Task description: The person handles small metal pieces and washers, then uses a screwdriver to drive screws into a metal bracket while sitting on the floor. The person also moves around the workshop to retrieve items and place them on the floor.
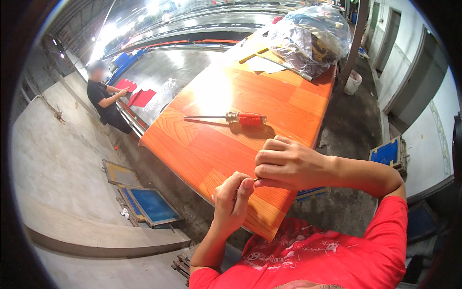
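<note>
My left hand (232,196) and my right hand (288,164) meet above the near end of the wood-patterned orange table (192,154). Both are closed, the fingertips pinched close together. Between them shows the dark tip of a small thin piece (257,179), mostly hidden by the fingers and too small to name. Beyond my hands a screwdriver (248,118) lies flat on the table, its handle red and clear, its long shaft pointing left. Neither hand touches it.
Plastic bags (313,38) are heaped at the table's far end, beside a metal rod (293,70) and a yellow strip (252,55). Blue framed screens (151,204) lean at lower left. A co-worker (103,96) handles red cloth (142,98). A white bucket (353,83) stands right.
</note>
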### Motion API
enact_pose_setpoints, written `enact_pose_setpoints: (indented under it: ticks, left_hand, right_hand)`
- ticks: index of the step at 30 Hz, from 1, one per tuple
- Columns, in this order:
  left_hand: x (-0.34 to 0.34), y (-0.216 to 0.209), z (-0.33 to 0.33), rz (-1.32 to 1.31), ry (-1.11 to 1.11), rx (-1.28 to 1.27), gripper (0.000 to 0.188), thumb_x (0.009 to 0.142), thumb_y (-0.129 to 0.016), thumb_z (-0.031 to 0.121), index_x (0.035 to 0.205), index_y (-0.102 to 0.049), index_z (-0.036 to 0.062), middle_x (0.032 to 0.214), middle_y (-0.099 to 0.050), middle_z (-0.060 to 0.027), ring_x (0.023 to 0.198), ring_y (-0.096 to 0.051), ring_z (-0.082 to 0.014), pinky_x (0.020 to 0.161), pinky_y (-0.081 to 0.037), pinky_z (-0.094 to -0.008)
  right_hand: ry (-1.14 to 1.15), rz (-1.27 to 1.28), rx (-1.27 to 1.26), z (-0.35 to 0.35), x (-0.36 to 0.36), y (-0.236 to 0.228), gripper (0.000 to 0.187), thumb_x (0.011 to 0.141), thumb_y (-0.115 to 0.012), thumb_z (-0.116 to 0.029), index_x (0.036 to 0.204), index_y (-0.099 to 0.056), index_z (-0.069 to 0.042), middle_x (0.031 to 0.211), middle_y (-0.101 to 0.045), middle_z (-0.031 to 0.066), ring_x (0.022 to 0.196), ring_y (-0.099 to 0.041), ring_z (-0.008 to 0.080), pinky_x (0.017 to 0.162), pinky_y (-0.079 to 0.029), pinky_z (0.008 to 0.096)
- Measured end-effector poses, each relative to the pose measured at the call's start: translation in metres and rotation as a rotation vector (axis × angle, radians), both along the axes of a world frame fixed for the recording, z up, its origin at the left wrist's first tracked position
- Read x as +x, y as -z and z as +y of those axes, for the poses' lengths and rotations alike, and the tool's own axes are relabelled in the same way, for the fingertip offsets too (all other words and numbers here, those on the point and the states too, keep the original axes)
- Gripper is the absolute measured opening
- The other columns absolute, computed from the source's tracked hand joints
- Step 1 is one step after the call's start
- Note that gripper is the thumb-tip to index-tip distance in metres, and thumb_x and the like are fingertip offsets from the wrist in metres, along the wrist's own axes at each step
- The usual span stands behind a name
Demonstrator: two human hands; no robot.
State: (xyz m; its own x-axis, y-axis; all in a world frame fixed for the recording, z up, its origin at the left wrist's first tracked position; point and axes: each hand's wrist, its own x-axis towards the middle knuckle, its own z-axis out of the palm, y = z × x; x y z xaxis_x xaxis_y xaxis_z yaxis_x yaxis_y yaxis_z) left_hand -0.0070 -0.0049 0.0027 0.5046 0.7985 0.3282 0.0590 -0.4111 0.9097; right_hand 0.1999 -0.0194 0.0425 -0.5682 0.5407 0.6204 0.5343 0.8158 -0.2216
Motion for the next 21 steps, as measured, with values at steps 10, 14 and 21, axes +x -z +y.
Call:
enact_pose_setpoints:
  ticks: [10,14,21]
  left_hand:
    - [0.000,0.007,0.004,0.004,0.021,0.100,0.031,0.103,-0.046,0.020,0.081,-0.054,-0.0013,0.067,-0.051,-0.0089,0.057,-0.047,-0.0192,0.054,-0.038,-0.0310]
    - [-0.007,0.001,0.005,-0.066,0.165,-0.182,0.036,0.104,-0.042,0.025,0.081,-0.054,0.0010,0.066,-0.048,-0.0009,0.060,-0.043,-0.0083,0.054,-0.034,-0.0252]
    - [0.000,0.001,0.003,-0.024,0.055,0.049,0.035,0.104,-0.043,0.022,0.080,-0.053,-0.0010,0.062,-0.047,-0.0039,0.057,-0.043,-0.0109,0.054,-0.038,-0.0281]
  right_hand:
    - [-0.098,0.255,-0.901,-0.009,-0.003,0.007,0.034,0.101,-0.047,-0.032,0.087,-0.053,-0.001,0.081,-0.059,0.0107,0.078,-0.059,0.0297,0.071,-0.047,0.0405]
    - [-0.033,-0.172,-0.062,-0.005,0.001,-0.004,0.017,0.092,-0.061,-0.022,0.089,-0.052,-0.007,0.086,-0.053,0.0076,0.084,-0.056,0.0251,0.073,-0.047,0.0387]
    - [-0.005,0.091,-0.897,-0.007,0.002,0.000,0.026,0.100,-0.053,-0.025,0.089,-0.055,-0.001,0.063,-0.049,0.0142,0.061,-0.052,0.0311,0.064,-0.046,0.0398]
